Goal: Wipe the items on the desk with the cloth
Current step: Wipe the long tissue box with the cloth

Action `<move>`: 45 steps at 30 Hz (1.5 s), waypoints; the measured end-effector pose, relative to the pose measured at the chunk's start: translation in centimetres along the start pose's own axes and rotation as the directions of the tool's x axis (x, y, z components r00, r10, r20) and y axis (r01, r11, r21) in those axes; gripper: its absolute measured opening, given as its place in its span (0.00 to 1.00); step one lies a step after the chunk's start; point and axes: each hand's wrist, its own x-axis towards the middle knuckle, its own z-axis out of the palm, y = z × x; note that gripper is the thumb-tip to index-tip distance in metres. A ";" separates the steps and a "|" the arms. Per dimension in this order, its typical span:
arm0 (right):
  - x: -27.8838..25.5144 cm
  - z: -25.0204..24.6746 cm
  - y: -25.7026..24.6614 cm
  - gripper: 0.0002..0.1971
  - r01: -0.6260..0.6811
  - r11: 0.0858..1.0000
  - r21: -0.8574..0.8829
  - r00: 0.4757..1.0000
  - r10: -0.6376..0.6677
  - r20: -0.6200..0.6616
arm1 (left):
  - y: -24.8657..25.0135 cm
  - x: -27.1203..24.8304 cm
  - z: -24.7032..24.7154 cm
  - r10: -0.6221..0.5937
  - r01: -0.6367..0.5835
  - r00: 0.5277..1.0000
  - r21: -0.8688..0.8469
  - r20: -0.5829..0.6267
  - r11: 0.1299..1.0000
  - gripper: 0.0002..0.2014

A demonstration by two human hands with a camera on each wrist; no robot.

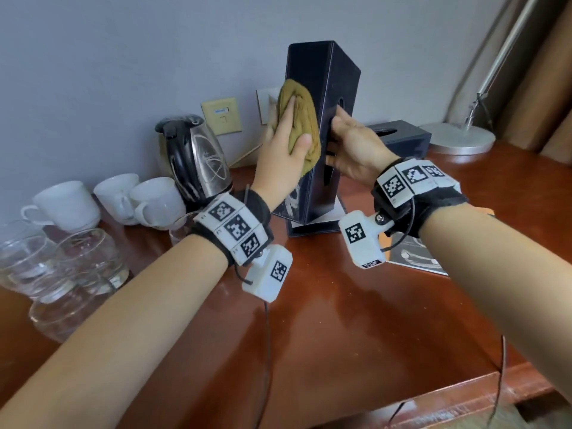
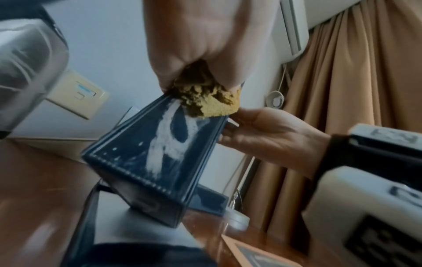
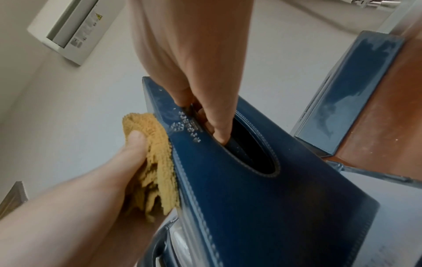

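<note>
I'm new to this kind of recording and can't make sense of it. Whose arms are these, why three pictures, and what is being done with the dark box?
No machine here: a person wears one camera on the head and one on each wrist, strapped on with patterned markers. The head view looks down at a wooden desk. The left hand presses a mustard cloth against a dark tissue box stood on end. The right hand steadies the box, fingers hooked into its oval slot. A kettle, white cups, glasses, a second tissue box and a lamp base also sit on the desk.
</note>
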 end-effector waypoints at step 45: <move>3.1 -1.9 -0.5 0.15 -0.057 0.998 0.006 0.983 0.057 -0.177 | 0.8 4.8 -1.8 -0.005 -0.106 0.940 0.306 0.341 0.946 0.29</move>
